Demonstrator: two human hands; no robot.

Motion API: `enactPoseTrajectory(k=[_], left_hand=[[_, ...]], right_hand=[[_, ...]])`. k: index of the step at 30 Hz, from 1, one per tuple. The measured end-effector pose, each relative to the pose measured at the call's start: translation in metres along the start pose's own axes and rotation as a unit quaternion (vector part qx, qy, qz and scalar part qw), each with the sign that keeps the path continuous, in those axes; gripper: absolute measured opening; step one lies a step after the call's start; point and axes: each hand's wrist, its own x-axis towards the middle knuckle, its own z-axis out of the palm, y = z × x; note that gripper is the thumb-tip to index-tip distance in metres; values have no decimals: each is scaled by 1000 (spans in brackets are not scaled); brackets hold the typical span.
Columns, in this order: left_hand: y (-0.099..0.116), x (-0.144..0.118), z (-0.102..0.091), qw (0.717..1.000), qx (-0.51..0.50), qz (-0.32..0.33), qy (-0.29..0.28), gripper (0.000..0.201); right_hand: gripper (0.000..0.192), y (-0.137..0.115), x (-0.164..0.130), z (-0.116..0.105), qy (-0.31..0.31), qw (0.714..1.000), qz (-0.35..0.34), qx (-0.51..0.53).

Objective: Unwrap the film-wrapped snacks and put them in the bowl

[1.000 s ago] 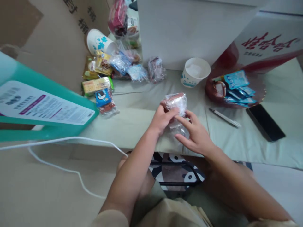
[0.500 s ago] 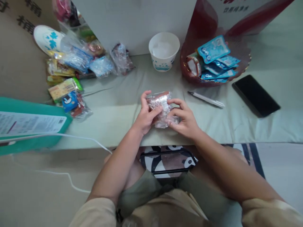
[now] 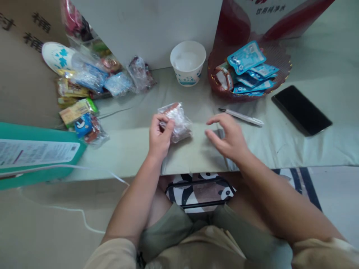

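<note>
Head cam, looking down at the lap and the low surface (image 3: 280, 149) w/ a pale green cloth over it. Main thing is a small snack packet (image 3: 176, 118), crinkly clear wrap w/ something reddish-brown inside, sitting near the front-middle of the surface. Left hand (image 3: 159, 135) is pinching it at its left end, thumb and fingers closed on the wrap. Right hand (image 3: 228, 138) is just beside it to the right, not touching, fingers spread loose and open, hovering just over the cloth, holding nothing.

Past the right hand there's a white pen (image 3: 242, 117) lying flat, and further right a black phone (image 3: 301, 110) face up. Behind the pen is a dark red dish (image 3: 283, 69) w/ blue sachets (image 3: 246, 56) piled in it. Left of the dish, a white paper cup (image 3: 187, 62) stands upright, something whitish inside, can't tell what.

Back left is a heap of wrapped snacks (image 3: 89, 80), mixed colours, plus a second paper cup (image 3: 57, 58) tipped on its side. Far left a teal box (image 3: 33, 153) w/ a printed label, and a white cable (image 3: 84, 220) trailing below it. Behind everything: white box (image 3: 146, 26) and cardboard. Under the surface edge, a panda-print bag (image 3: 200, 190) btw the knees.
</note>
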Motion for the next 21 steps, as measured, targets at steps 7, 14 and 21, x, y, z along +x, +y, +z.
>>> enactPoseTrajectory(k=[7, 14, 21], left_hand=[[2, 11, -15, 979, -131, -104, 114, 69], [6, 3, -5, 984, -101, -97, 113, 63], [14, -7, 1, 997, 3, -61, 45, 56]], right_hand=[[36, 49, -9, -41, -6, 929, 127, -347], [32, -3, -11, -14, 4, 980, 76, -182], [31, -43, 1, 27, -83, 988, 40, -125]])
